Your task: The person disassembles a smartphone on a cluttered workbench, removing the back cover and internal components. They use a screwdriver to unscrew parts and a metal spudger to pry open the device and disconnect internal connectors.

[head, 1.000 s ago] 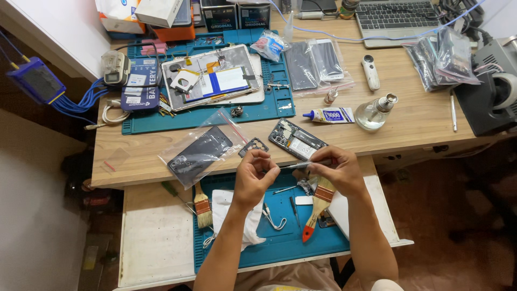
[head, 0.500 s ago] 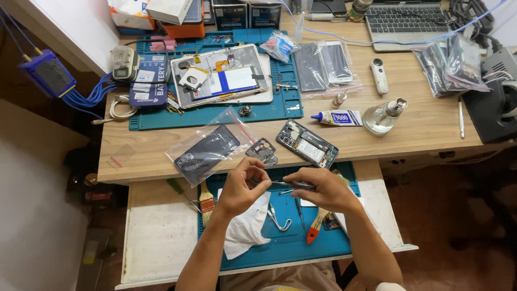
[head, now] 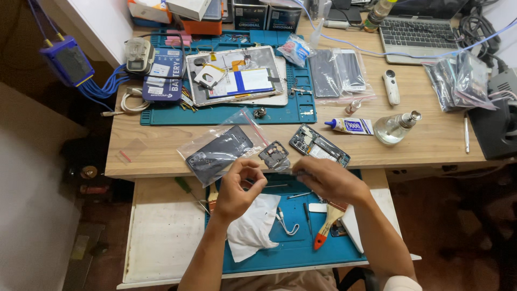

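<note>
Left hand (head: pixel 237 188) raised, thumb and forefinger curled into a near-closed ring; whether anything sits between them cannot be told. Right hand (head: pixel 328 179) is closed around a thin tool, its tip pointing toward the left hand. Hands close together, not touching. Small dark camera frame (head: pixel 274 155) lies just beyond both hands on the tabletop (head: pixel 431 143). White cloth (head: pixel 252 225) lies below the left hand; brush (head: pixel 327 225) below the right.

Light: even, bright | shadows: soft | edges: perhaps slightly warped
</note>
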